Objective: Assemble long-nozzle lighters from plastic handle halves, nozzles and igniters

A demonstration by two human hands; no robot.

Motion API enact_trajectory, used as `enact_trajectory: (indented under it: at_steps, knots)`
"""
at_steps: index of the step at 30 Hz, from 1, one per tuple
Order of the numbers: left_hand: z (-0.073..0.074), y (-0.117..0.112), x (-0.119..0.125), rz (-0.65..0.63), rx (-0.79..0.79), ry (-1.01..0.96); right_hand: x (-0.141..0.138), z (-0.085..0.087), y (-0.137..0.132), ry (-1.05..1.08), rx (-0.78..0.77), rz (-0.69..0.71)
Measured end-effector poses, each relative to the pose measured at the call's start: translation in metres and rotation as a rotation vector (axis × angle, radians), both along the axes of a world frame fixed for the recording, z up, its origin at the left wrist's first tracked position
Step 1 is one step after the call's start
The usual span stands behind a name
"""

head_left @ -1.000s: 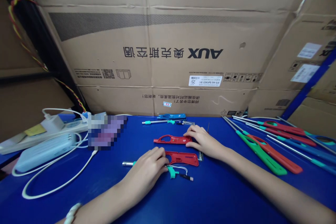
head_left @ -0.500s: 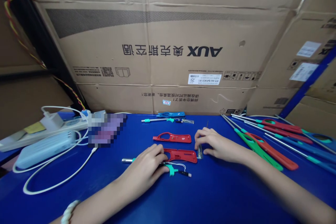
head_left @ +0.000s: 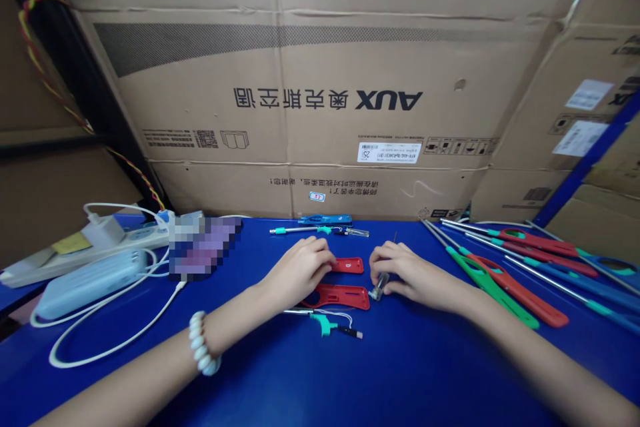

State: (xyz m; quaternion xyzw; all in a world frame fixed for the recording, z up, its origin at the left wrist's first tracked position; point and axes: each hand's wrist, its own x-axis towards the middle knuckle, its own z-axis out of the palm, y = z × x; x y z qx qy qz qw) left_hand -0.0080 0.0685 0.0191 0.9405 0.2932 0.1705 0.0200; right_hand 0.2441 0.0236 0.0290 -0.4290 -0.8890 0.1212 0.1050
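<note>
My left hand (head_left: 303,268) is closed over the left end of the upper red lighter handle half (head_left: 349,265), fingertips on its edge. Below it lies a second red handle half (head_left: 345,297), hollow side up, partly behind my left hand. In front of that is a metal lighter tube with a green trigger (head_left: 326,324), white wires and a black igniter (head_left: 350,331). My right hand (head_left: 403,273) pinches a small clear fuel tank (head_left: 381,285), tilted beside the lower half's right end. A thin dark rod (head_left: 395,237) sticks up behind its fingers; its kind is hidden.
At the back lie a blue handle half (head_left: 326,220) and another clear tank (head_left: 357,233) with its tube. Several assembled lighters (head_left: 520,290) fan out on the right. A power bank (head_left: 93,283), cables and a power strip (head_left: 145,238) occupy the left; cardboard (head_left: 320,47) stands behind.
My left hand has moved up and away from the tube and trigger to the upper red half. The clear tank in my right hand has tilted more, its lower end swinging left.
</note>
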Motion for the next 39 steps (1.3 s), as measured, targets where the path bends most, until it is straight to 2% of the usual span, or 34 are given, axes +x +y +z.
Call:
enact_trajectory:
  at_steps: [6, 14, 19, 24, 30, 39]
  knots:
    - [-0.006, 0.027, 0.036, -0.104, 0.018, 0.039, 0.002, 0.004, 0.000, 0.076, 0.036, -0.034]
    - [-0.015, 0.038, 0.045, -0.161, -0.011, 0.018, 0.000, 0.008, -0.002, 0.083, 0.055, -0.056]
    - [-0.005, 0.035, 0.039, -0.121, -0.077, -0.109, -0.001, 0.005, -0.002, 0.138, 0.061, -0.118]
    - [0.002, 0.023, 0.017, -0.056, -0.146, -0.200, -0.005, -0.005, -0.001, 0.190, 0.071, -0.168]
    - [-0.005, 0.011, -0.008, -0.052, -0.155, -0.120, -0.027, -0.013, 0.006, 0.237, 0.040, -0.078]
    - [-0.011, 0.011, -0.012, -0.061, -0.165, -0.048, -0.046, -0.015, 0.022, 0.254, -0.009, -0.041]
